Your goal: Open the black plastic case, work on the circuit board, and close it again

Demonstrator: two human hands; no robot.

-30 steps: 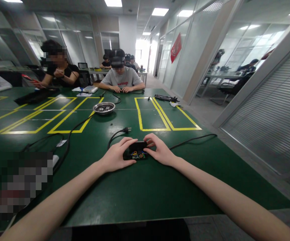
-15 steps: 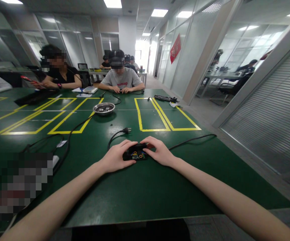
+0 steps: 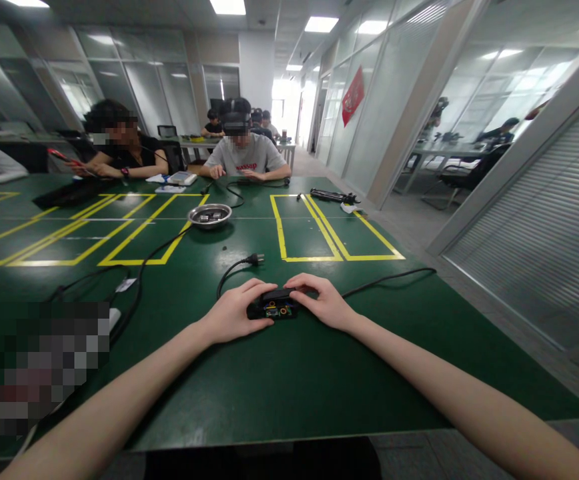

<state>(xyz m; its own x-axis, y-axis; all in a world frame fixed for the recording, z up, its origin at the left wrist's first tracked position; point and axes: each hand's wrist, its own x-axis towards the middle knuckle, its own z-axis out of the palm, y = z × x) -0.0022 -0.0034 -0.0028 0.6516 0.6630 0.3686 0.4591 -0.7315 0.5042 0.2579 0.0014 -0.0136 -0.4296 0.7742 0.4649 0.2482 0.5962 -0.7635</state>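
Note:
An opened black power adapter [image 3: 273,311] sits low over the table between my two hands, its circuit board with copper-coloured coils facing me. My left hand [image 3: 232,312] grips its left end, thumb along the near side and fingers over the top. At the upper right, my right hand [image 3: 323,303] pinches a black cover [image 3: 278,294], which lies tilted over the back of the board. Part of the casing is hidden behind my right fingers. A black cord [image 3: 389,280] runs off to the right from behind that hand. Just beyond the adapter lies a power plug [image 3: 254,259] on a curved cable.
Farther back on the green table [image 3: 289,393] stands a metal bowl [image 3: 209,215] holding small metal parts. Yellow tape rectangles [image 3: 312,259] mark the surface. A folded black tripod [image 3: 334,196] lies at the far right. Across the table sits a person [image 3: 247,157]; another sits at left.
The black cover has come down and forward over the board, with my right fingers shifting along it. My left hand keeps its grip. The person opposite has moved their hands apart.

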